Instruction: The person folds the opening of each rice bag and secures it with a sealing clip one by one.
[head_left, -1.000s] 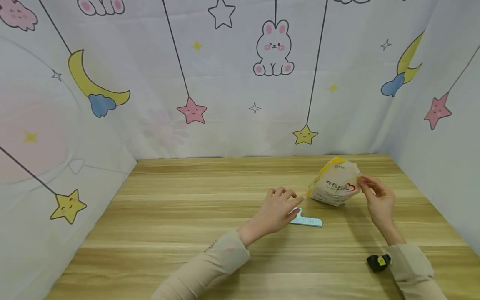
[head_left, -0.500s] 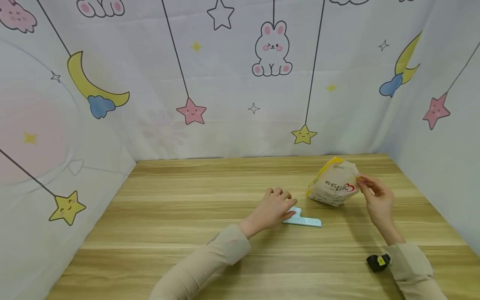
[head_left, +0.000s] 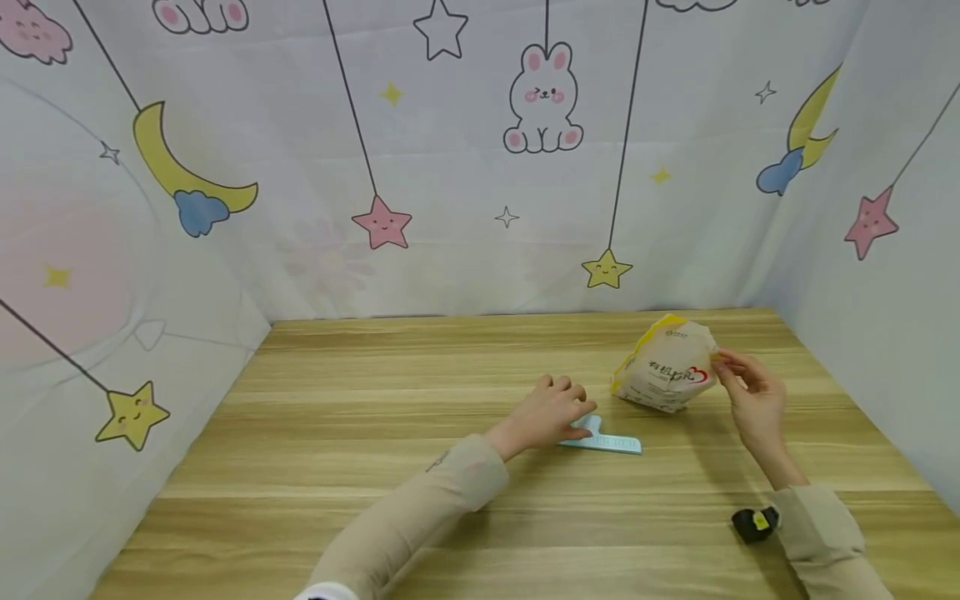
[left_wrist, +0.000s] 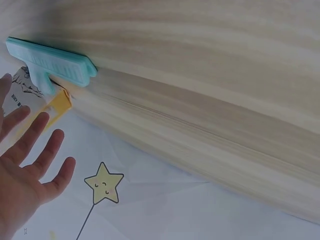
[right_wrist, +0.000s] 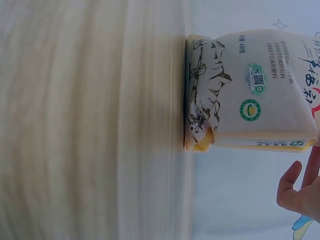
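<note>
Near the right rear of the table stands a cream and yellow paper-like bag with dark printed characters and a red heart outline. My right hand pinches its upper right corner between thumb and fingers. In the right wrist view the bag's printed side shows a mountain drawing and green seals. A light blue bag clip lies on the wood in front of the bag. Over its left end hovers my left hand, hiding part of it. The left wrist view shows that hand's fingers spread, apart from the clip.
A small black object with a yellow mark sits beside the right sleeve cuff. White fabric walls with cartoon prints enclose the back and sides of the wooden table.
My left hand has drawn back slightly to the left, uncovering more of the clip. The right hand keeps its pinch on the bag, which stays in place.
</note>
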